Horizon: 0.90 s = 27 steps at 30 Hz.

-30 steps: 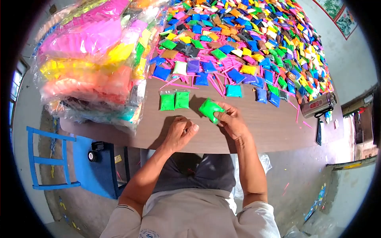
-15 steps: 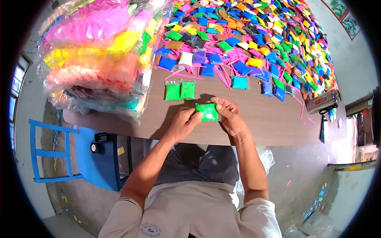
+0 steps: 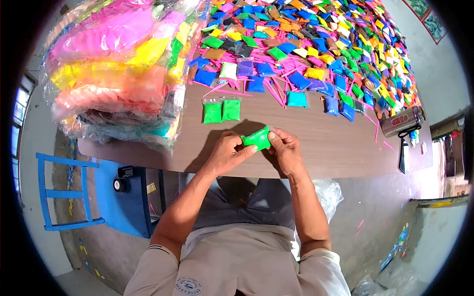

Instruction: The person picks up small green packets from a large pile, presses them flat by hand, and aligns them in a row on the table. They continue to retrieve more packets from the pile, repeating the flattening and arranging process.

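Near the table's front edge, a small bright green packet [image 3: 257, 139] is gripped between my two hands. My left hand [image 3: 229, 152] pinches its left end, thumb on top. At the right end, my right hand [image 3: 286, 148] holds it between thumb and fingers. The packet is slightly tilted, its right side higher. Two other green packets [image 3: 213, 111] [image 3: 231, 109] lie side by side on the brown table [image 3: 173, 165], beyond my left hand.
Clear bags of pink, yellow and red packets [image 3: 113, 74] are stacked at the left. Many coloured packets [image 3: 316, 73] and pink sticks cover the far side. A metal flask [image 3: 402, 122] lies at the right. A blue chair [image 3: 64, 191] stands below left.
The held green packet has tilted, its right end rising, and its surface looks more bent. My fingers have shifted slightly around it.
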Available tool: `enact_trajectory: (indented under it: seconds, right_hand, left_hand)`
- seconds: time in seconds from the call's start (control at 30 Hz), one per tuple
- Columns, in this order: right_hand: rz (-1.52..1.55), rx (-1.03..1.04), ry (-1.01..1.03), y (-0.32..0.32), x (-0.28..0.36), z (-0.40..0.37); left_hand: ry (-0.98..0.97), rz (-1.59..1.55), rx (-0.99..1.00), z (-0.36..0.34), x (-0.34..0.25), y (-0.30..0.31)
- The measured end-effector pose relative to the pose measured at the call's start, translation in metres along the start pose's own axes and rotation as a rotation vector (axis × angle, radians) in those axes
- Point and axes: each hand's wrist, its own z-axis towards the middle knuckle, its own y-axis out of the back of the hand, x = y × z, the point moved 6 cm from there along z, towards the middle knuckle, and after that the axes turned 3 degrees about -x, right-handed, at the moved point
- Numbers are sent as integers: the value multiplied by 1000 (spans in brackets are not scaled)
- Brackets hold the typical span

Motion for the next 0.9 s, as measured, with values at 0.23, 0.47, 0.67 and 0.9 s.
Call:
enact_trajectory:
  seconds: [0.23,0.47,0.67,0.9]
  right_hand:
    - [131,65,135,-23,-3,-2]
    - [101,119,46,-20,-14,7]
    - [11,200,-47,-34,15,8]
    - [-67,120,42,-25,5,13]
  left_hand:
    - [-37,-20,-56,2,4,-4]
    - [-112,-53,32,4,-2,-2]
    - [-188,-26,13,5,-6,-2]
    - [32,-125,16,0,3,-2]
